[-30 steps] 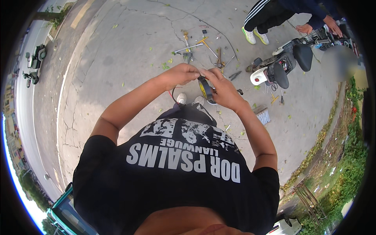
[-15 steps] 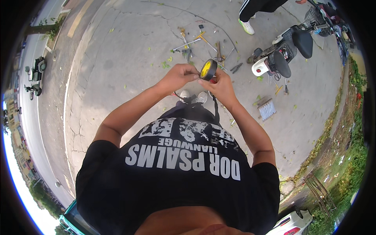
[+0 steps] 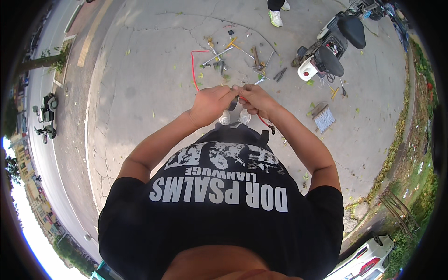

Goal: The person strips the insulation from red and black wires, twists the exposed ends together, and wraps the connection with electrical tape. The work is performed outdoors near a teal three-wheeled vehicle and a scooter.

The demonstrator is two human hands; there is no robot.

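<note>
In front of my waist, my left hand [image 3: 213, 103] and my right hand [image 3: 259, 101] meet with fingertips pinched together. Both are closed on a red wire [image 3: 192, 70], which loops up and out past my left hand. Its other end comes out below my right hand and carries a dark metal connector [image 3: 272, 128]. A roll of black electrical tape [image 3: 234, 104] sits between and under my fingers, mostly hidden. Which fingers bear the roll I cannot make out.
On the concrete beyond lie a yellow-handled T-wrench [image 3: 242, 49], a hammer [image 3: 256, 58], pliers [image 3: 280, 74] and other tools. A white scooter [image 3: 322, 63] stands at the right near a ribbed panel [image 3: 324, 119]. Another person's shoe [image 3: 275, 18] shows at the top.
The tape roll has dropped from upright above my fingers to beneath them. More red wire now shows on both sides of my hands. The other person's legs have shifted left and toward the top edge.
</note>
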